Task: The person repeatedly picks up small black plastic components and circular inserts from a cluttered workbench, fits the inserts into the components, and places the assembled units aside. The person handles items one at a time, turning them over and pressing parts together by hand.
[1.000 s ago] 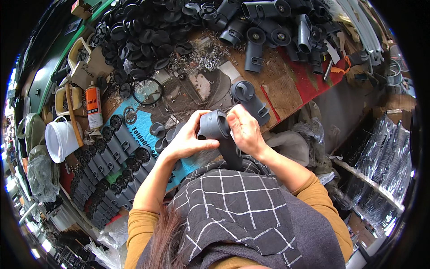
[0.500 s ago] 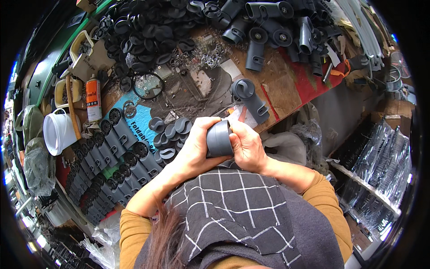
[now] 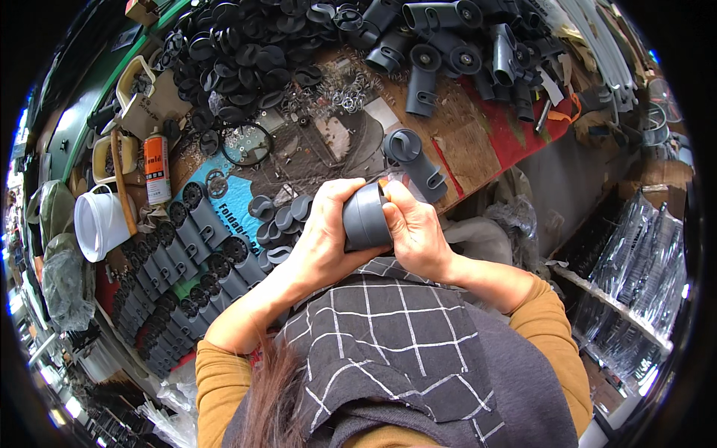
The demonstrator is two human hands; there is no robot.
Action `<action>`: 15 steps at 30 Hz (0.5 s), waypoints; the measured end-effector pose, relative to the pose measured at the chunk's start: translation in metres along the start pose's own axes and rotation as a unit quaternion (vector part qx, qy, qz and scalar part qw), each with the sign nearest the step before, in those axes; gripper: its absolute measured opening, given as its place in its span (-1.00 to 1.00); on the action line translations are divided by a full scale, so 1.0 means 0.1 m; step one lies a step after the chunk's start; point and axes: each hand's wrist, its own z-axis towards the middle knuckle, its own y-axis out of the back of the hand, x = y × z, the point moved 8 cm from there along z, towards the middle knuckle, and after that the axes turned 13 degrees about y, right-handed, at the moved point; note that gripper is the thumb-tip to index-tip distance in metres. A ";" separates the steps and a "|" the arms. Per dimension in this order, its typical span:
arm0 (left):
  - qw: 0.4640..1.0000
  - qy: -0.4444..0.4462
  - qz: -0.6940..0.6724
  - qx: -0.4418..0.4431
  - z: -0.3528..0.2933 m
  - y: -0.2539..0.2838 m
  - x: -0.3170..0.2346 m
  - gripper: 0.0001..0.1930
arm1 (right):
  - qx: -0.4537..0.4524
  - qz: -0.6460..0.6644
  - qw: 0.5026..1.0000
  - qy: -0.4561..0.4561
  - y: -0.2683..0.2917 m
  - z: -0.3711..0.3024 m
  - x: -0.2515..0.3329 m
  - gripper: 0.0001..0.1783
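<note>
grey tube (image 3: 366, 218) was held at chest height over cluttered bench (image 3: 478, 142). left hand (image 3: 323, 237) was wrapped around its body; right hand (image 3: 415, 231) was closed over its end. judged light, stiff, smooth plastic; best gripped round barrel.

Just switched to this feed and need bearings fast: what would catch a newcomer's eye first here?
At centre, the left hand and right hand clasp a grey plastic tube fitting between them, close above the checked apron. Behind them, a heap of black round caps fills the far bench. At the left, rows of grey fittings lie beside a white bucket.
</note>
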 end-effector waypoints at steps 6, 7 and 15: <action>0.990 -0.077 0.105 -0.059 0.04 0.09 -0.19 -0.09 | -0.021 0.001 1.000 -0.016 0.04 0.12 0.09 -0.72; 0.992 -0.074 0.090 -0.056 0.04 0.10 -0.21 -0.09 | -0.006 -0.008 1.000 -0.029 0.04 0.13 0.10 -0.70; 0.987 0.027 -0.097 -0.129 0.15 0.45 -0.03 -0.08 | 0.073 -0.037 0.996 0.018 0.02 0.32 0.15 -0.14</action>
